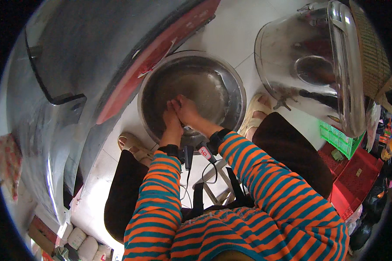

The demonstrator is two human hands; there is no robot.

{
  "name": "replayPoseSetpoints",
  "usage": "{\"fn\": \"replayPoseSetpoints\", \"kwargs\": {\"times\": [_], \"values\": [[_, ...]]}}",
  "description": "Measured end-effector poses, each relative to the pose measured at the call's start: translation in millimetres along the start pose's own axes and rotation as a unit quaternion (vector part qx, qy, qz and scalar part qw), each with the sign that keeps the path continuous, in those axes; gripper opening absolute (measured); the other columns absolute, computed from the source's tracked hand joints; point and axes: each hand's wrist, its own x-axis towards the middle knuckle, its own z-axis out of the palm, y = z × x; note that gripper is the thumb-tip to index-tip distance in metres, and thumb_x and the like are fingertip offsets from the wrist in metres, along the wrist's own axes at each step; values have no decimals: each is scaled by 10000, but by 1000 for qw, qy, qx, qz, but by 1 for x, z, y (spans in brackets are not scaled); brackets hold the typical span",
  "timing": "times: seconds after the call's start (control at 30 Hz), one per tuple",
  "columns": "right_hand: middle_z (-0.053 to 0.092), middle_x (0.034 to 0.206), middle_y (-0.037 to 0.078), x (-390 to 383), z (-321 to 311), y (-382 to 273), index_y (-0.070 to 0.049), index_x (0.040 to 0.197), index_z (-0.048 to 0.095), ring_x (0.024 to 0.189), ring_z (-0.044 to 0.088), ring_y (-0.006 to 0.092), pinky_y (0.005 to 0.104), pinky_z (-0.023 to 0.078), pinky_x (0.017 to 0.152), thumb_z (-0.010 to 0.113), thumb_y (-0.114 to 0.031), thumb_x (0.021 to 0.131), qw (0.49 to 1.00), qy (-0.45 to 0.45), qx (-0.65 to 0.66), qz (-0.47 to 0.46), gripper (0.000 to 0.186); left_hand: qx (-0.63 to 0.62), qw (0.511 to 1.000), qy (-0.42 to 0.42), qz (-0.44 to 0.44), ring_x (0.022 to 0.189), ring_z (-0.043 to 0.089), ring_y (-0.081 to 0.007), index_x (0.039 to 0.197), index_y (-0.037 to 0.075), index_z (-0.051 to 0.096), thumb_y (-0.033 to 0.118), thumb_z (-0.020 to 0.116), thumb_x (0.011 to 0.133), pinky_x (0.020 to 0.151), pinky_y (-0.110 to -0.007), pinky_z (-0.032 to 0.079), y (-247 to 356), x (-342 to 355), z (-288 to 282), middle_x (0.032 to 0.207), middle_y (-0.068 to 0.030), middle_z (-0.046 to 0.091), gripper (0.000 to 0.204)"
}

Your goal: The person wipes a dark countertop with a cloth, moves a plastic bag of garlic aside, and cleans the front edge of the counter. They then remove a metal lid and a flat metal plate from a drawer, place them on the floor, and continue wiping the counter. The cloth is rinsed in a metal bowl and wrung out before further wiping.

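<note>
Grey, metallic-looking body (82, 48) fills the far left, its red band (172, 41) slanting so close to the round metal basin (161, 78) that I cannot tell whether they touch. Steel vessel (287, 48) with a tap stands out at far right, apart from the basin, a strip of pale floor (246, 68) between. Low and central, the basin is probably placed for even reach from both sides. At right, a red crate (350, 182) meets a smaller green basket (342, 139). Tan sandals (133, 143) flank the basin, tightening its near edge. Inside it, toward near left, the left hand (172, 119) and right hand (187, 111) press together, fingers partly curled — whether around anything, I cannot tell. More open room lies toward the basin's far and right walls — the rim bounds them nearer on the left.
</note>
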Motion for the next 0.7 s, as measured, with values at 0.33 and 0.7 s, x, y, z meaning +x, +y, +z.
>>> {"fn": "replayPoseSetpoints", "kwargs": {"times": [0.33,0.7], "values": [[618,1257,217,29,-82,32,-138,1331,594,1143,596,422,488,518,915,720,-334,890,959,146,-241,26,499,82,991,-110,8,1323,503,-325,1512,177,404,574,516,998,952,-551,489,16,-46,-9,1505,-132,450,659],[704,1007,215,-7,15,12,-36,971,724,917,664,382,454,525,848,659,-331,928,972,-138,127,138,305,-199,967,-94,-131,1019,669,-241,1149,102,676,574,529,994,927,-396,528,6,-14,-27,1100,-64,703,518]]}}
